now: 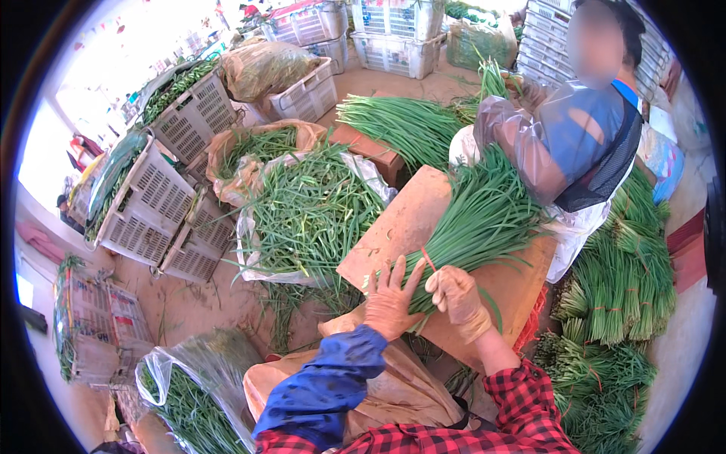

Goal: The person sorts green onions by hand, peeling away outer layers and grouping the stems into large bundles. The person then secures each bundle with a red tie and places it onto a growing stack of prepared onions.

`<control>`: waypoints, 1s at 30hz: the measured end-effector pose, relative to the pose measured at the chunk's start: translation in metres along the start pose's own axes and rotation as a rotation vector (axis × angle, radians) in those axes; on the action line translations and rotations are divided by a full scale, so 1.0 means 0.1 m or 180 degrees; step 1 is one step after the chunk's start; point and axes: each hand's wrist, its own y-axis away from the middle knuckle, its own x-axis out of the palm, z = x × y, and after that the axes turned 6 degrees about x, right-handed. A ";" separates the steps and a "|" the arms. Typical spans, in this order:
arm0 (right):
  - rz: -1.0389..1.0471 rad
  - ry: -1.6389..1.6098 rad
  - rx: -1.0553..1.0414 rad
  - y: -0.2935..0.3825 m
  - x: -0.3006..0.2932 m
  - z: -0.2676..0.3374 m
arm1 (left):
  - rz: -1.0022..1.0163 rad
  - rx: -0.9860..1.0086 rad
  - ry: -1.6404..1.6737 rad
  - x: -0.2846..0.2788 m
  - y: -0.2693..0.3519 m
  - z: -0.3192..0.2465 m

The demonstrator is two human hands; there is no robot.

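Observation:
A large bunch of garlic chives (482, 210) lies across a wooden board (400, 221) in front of me, its leaves pointing away to the upper right. My left hand (391, 306), fingers spread, rests flat over the stem end of the bunch. A red band (429, 259) crosses the stems just beyond those fingertips. At the band's near end, my right hand (462, 301) has its fingers curled closed on it. Thin gloves seem to cover both hands. Part of the stem end is hidden under my left hand.
A co-worker (567, 130) sits close at the right, holding chives. Tied chive bundles (629, 272) are heaped at the right. To the left are a bag of loose leaves (317, 210) and stacked plastic crates (150, 198). A clear bag of greens (195, 397) lies near my left side.

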 end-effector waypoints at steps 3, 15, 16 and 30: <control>0.0351 0.0648 -0.1525 0.02 0.06 -0.19 | -0.0044 0.0467 0.0177 0.05 0.12 0.24; -0.0212 0.1026 -0.0916 -0.29 0.30 -0.19 | 0.0190 0.0551 -0.0050 0.07 -0.17 0.02; -0.0205 0.0617 -0.0668 -0.41 0.27 -0.26 | 0.0684 0.0542 0.0236 0.05 -0.30 0.05; -0.0307 0.1031 -0.0513 -0.12 0.26 -0.09 | 0.1265 -0.0650 0.0845 0.09 -0.64 0.20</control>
